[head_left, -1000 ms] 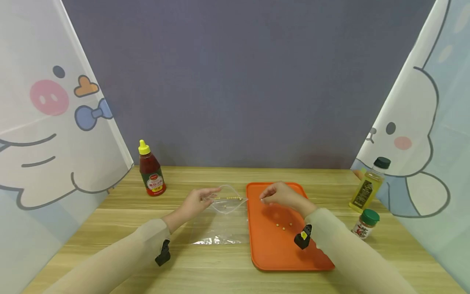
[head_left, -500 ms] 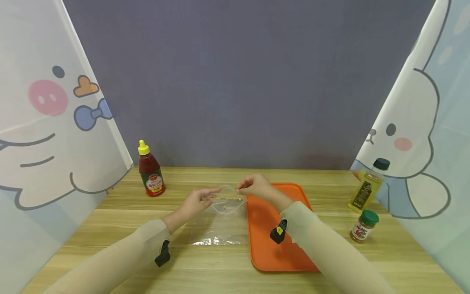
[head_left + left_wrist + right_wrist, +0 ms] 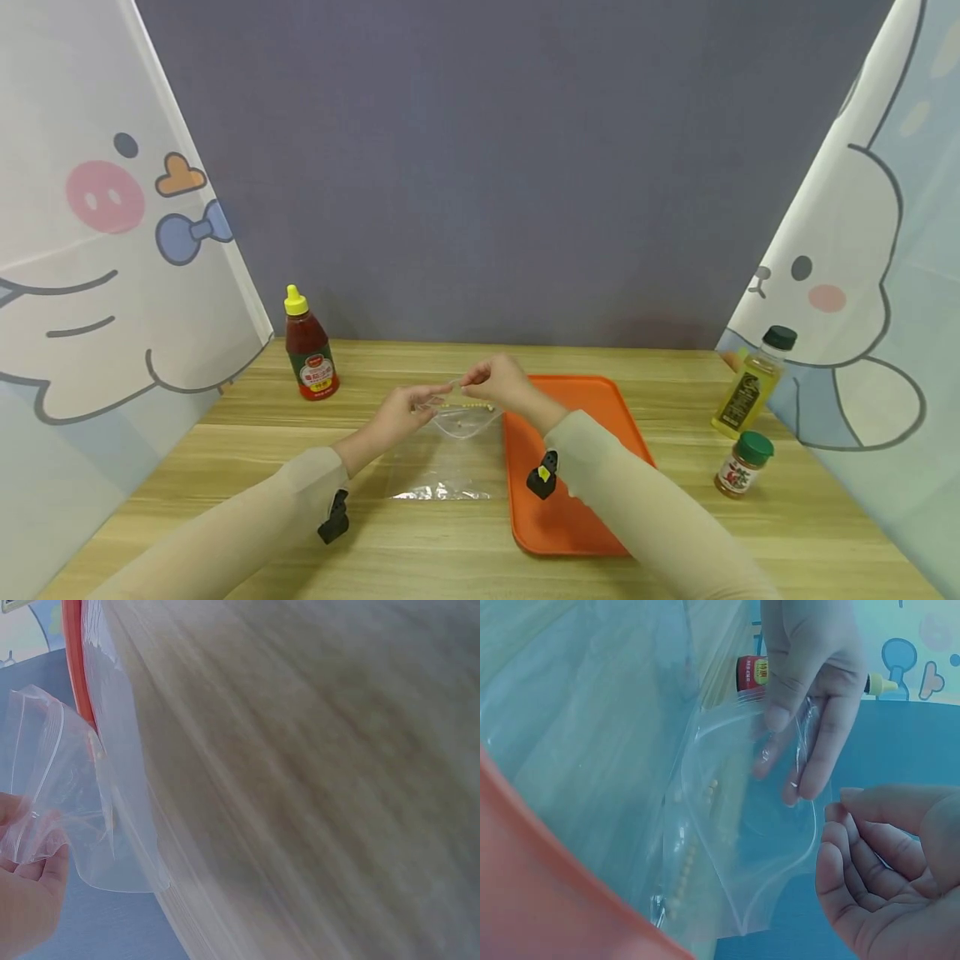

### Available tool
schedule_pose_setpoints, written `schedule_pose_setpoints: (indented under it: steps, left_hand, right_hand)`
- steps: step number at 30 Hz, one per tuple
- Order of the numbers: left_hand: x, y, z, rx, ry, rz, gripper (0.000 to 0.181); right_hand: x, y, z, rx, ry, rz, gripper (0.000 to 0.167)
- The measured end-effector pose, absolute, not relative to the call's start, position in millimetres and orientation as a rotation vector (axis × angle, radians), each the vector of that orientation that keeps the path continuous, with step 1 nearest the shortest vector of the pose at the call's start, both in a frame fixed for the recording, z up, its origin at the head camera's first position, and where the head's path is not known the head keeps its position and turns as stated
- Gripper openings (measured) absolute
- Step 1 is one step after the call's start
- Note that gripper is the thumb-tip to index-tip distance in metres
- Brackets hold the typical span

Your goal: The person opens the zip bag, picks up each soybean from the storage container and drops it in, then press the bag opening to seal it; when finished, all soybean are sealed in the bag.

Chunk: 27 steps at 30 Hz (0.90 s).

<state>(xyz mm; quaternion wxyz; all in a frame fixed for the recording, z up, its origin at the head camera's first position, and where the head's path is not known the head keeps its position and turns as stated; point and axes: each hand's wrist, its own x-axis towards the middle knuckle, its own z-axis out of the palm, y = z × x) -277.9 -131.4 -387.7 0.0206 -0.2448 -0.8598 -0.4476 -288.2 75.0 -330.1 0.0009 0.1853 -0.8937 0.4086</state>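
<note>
A clear zip-lock bag (image 3: 447,467) lies with its mouth spread wide and several small yellow beans (image 3: 480,407) inside it. At the left side of that mouth, my left hand (image 3: 401,411) pinches the bag's edge between thumb and fingers, as the right wrist view also shows. Above the far rim, my right hand (image 3: 501,385) keeps thumb and forefinger together in a pinch, a pale bean-sized spot at the tips. Those fingertips are close to the bag's plastic in the right wrist view. The pinched bean is mostly hidden by the fingers.
An orange tray (image 3: 558,533) stands right beside the bag, partly under the right forearm. A ketchup bottle (image 3: 311,358) is at the back left. To the right stand an oil bottle (image 3: 752,387) and a green-capped spice jar (image 3: 742,467).
My right hand has moved left from above the tray to the bag's mouth, fingers still pinched. My left hand and the bag have stayed in place. The loose beans on the tray are now hidden.
</note>
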Motion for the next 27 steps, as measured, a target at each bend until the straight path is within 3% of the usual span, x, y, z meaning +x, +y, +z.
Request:
schedule_pose_setpoints:
  steps: [13, 27]
  left_hand:
    - [-279, -133, -389, -0.797, -2.639, -1.429, 0.044]
    - [-279, -134, -392, -0.75, -2.625, -1.488, 0.046]
  right_hand:
    - [-289, 80, -334, 0.551, -2.8, 1.244, 0.009]
    - [-284, 144, -339, 0.461, -2.885, 1.272, 0.011]
